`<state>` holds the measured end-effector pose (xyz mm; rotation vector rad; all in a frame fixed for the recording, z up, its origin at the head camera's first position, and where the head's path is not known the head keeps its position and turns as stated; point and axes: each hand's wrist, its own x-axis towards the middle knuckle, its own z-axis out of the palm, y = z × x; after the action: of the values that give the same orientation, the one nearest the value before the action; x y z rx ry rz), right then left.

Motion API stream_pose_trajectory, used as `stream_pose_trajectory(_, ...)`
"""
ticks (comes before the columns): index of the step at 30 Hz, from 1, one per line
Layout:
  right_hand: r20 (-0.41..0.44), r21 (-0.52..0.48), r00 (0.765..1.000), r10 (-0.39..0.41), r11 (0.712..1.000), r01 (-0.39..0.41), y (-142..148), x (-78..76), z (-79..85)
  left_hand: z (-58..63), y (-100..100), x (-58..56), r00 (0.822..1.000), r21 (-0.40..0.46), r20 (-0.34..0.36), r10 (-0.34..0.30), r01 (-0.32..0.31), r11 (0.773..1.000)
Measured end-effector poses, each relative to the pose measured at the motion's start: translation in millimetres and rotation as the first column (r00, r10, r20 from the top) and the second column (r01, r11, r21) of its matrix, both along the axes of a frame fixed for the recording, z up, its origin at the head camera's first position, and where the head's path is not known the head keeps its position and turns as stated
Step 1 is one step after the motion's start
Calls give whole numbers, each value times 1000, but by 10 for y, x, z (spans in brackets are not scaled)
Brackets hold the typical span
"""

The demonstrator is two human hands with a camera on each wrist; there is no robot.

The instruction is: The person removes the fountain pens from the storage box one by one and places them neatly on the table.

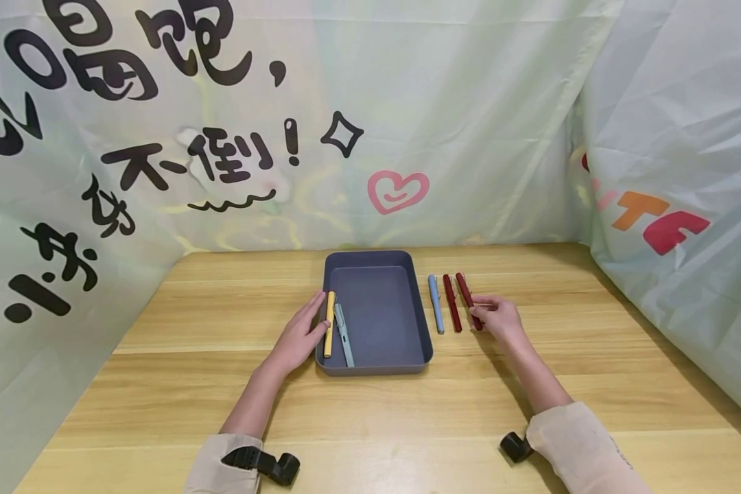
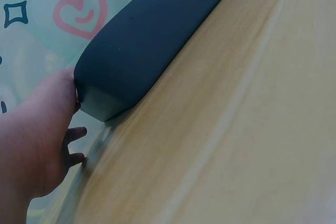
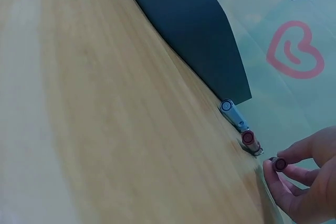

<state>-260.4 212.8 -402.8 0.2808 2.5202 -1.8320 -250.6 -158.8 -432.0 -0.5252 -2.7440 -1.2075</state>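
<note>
A dark grey-blue tray [image 1: 379, 256] stands on the wooden table with a yellow pen [image 1: 329, 336] and a grey-green pen [image 1: 344, 336] along its left side. My left hand [image 1: 298, 336] rests against the tray's left wall, fingers along the outside and thumb tip at the rim beside the yellow pen. Right of the tray, my right hand [image 1: 497, 316] pinches a dark red pen [image 1: 463, 285] between thumb and fingers; its end [image 3: 280, 164] faces the right wrist camera. Beside it lie another dark red pen [image 1: 452, 305] and a light blue pen [image 1: 436, 305], roughly parallel.
Printed cloth [image 1: 500, 123] hangs behind the wooden table [image 1: 370, 425] and along both sides. Black wrist mounts [image 1: 278, 468] sit on both sleeves.
</note>
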Motion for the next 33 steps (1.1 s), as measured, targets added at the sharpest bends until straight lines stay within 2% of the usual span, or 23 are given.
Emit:
stream_pose_trajectory(15,-6,6,1000,-15,1000,15,19,0,-28,5,2,3,1000,5,-19,-13,13,1000)
stream_pose_trajectory(19,-39,55,999,-19,998,21,16,-5,-50,5,-4,1,1000,0,-6,-8,8,1000)
stream_pose_trajectory(25,-85,199,996,-24,979,41,-1,-10,-60,9,-15,-7,1000,1,-1,-5,5,1000)
stream_pose_trajectory(33,-114,275,992,-44,959,74,-34,-8,-75,-9,-18,-9,1000,-1,-2,-12,12,1000)
